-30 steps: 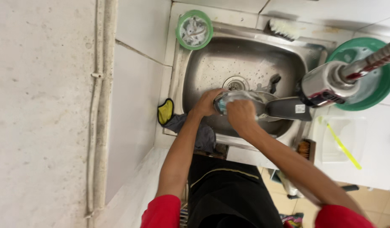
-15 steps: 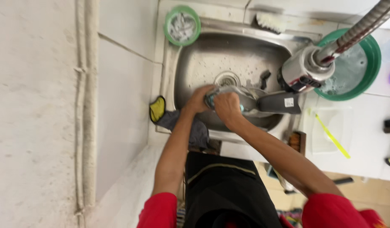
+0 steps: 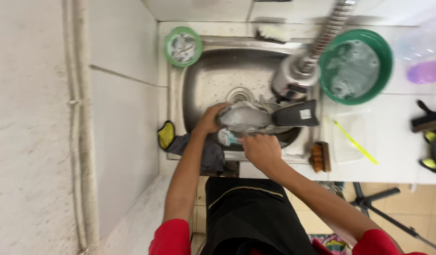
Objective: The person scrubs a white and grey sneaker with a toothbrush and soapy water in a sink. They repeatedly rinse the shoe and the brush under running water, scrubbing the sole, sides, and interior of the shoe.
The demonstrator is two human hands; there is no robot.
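Here the left hand [image 3: 209,120] grips a wet grey shoe [image 3: 246,117] at the sink's [image 3: 199,80] front edge; the right hand [image 3: 260,148] clamps a small scrubber [image 3: 228,138] (probably slippery; hold the stiff sole).

Both arms reach up from bottom of frame toward centre, red short sleeves at lower edge, forearms bare. Left arm runs nearly straight up from lower left-centre, wrist slightly bent inward to the right. Left hand [image 3: 209,120] at mid-frame, fingers curled and closed in a grip, back of hand facing the camera, fingertips hidden. Right arm comes in diagonally from lower right, elbow bent, forearm angled up-left. Right hand [image 3: 260,148] just below centre, closed into a loose fist, knuckles up, thumb side pointing toward upper left. Hands near each other, not touching, right lower than left.
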